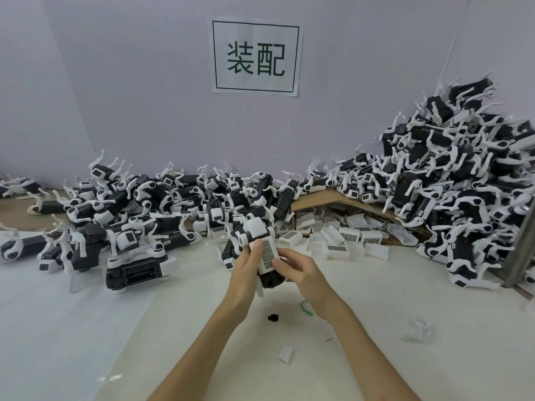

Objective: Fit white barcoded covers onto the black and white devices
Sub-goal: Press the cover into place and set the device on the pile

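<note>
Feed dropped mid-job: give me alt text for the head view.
Both hands hold one black and white device over the white table: the left hand grips its side, the right hand holds a white barcoded cover against it. Behind, loose covers spill from a cardboard box, between heaps of devices.

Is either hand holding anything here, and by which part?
Both hands grip one black and white plastic device: the left hand round its left side, the right hand at its right side, both touching the white barcoded cover.
</note>
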`<state>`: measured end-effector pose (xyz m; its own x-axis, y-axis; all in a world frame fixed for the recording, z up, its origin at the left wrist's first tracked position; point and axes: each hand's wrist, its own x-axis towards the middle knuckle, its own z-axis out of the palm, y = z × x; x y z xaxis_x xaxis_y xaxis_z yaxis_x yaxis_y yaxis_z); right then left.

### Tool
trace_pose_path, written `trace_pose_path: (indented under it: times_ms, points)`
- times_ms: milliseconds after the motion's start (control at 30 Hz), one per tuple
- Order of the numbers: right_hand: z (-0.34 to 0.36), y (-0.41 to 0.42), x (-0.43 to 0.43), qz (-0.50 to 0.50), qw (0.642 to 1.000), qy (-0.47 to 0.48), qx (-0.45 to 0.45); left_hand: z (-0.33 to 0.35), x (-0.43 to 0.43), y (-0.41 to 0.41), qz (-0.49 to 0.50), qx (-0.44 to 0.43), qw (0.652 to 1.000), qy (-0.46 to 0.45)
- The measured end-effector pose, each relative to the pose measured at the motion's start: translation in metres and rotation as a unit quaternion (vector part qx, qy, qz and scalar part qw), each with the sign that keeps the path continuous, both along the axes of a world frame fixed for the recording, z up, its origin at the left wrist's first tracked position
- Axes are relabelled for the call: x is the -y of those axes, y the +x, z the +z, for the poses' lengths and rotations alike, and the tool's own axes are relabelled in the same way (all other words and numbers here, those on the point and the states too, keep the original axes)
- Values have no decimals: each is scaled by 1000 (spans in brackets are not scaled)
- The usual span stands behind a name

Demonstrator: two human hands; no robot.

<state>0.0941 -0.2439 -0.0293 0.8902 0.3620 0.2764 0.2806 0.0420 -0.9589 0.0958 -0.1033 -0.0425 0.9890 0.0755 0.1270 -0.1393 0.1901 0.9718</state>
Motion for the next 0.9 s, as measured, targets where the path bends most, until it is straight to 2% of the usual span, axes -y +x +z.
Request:
trace_pose_path:
  times_ms: [167,433,733,900]
  points:
    - [-5,1,-10,-19,1000,-9,11,2,2,-1,59,-2,998,7]
    - [-7,5,-7,-38,999,19,31,5,3,-3,28,0,1000,9]
    - [-12,8,-6,-58,996,13,70,7,1,-3,12,-4,999,-38]
    - [-8,7,-4,-105,994,14,18,5,2,-7,-24,12,1000,10]
